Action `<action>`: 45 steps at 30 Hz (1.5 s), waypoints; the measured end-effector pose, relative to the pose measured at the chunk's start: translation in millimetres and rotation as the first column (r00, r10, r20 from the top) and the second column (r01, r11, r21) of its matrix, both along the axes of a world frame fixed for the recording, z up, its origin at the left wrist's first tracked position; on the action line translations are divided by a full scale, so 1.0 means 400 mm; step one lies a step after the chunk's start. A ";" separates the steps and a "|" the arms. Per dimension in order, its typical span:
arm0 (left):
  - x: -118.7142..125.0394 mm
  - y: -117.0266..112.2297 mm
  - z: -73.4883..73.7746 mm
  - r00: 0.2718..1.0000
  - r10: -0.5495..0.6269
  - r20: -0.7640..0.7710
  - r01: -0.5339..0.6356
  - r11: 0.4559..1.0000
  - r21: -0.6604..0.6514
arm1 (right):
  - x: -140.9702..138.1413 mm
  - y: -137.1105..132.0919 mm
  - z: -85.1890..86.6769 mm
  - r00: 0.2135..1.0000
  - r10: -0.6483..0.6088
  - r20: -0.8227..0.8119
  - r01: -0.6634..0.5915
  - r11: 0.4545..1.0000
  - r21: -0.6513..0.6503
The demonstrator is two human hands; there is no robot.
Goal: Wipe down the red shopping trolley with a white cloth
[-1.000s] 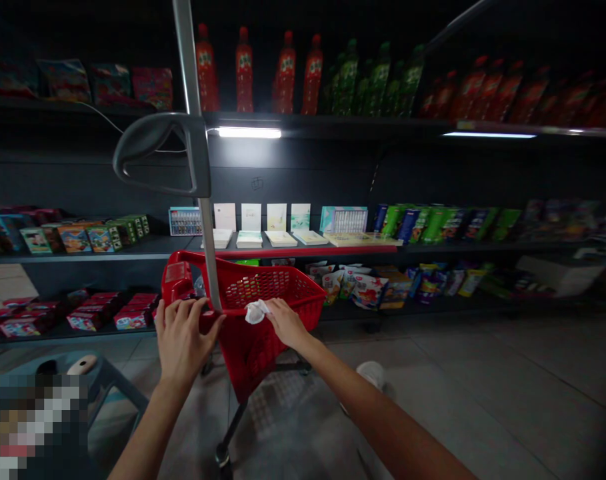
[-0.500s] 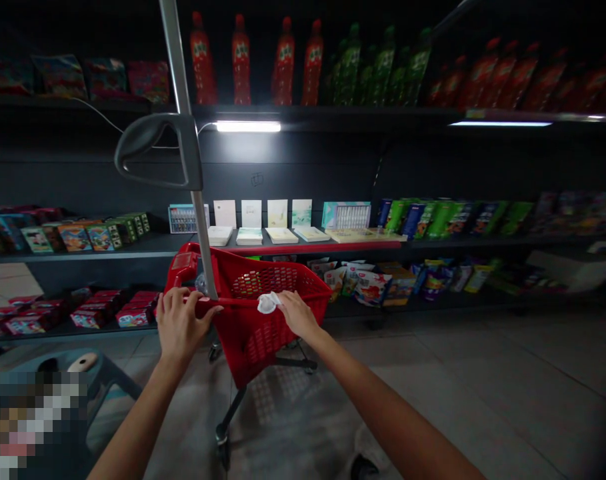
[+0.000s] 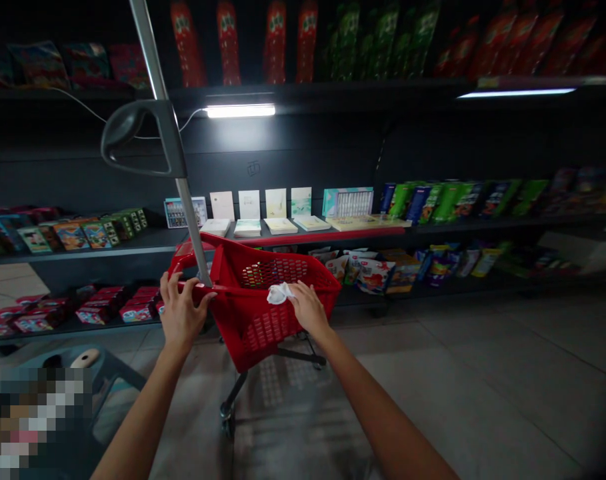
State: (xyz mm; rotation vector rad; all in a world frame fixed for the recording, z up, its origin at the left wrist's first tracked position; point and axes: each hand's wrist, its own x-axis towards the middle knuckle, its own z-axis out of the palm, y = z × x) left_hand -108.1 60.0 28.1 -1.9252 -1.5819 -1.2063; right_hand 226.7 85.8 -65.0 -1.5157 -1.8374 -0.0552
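A small red shopping cart (image 3: 263,323) stands on the tiled floor in front of me. A grey pole with a loop handle (image 3: 133,137) rises from its near rim. My left hand (image 3: 180,313) is wrapped round the cart's near rim beside the pole. My right hand (image 3: 310,310) presses a crumpled white cloth (image 3: 280,293) against the rim further right, fingers closed on it. The basket's inside looks empty as far as I can see.
Dark shelves (image 3: 303,237) run across the back, with notebooks, boxed goods, snack bags and bottles on top. A grey stool (image 3: 90,373) stands at the lower left. Open tiled floor (image 3: 483,387) lies to the right.
The cart has tilted and turned rightward. My right hand has slid the cloth along the rim to the right. My left hand stays on the rim.
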 end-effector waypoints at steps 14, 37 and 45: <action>0.022 -0.012 -0.009 0.996 0.079 0.030 -0.077 0.995 -0.059 | -0.126 -0.052 0.042 0.995 -0.097 0.032 0.095 0.994 0.057; 0.024 -0.004 -0.032 0.999 0.049 0.009 -0.048 0.998 -0.040 | -0.066 -0.029 0.021 0.989 -0.106 -0.101 0.109 0.994 0.027; 0.029 -0.011 -0.028 0.996 0.076 -0.042 -0.078 0.995 -0.060 | 0.069 0.022 -0.054 0.931 -0.195 -0.309 0.228 0.971 0.074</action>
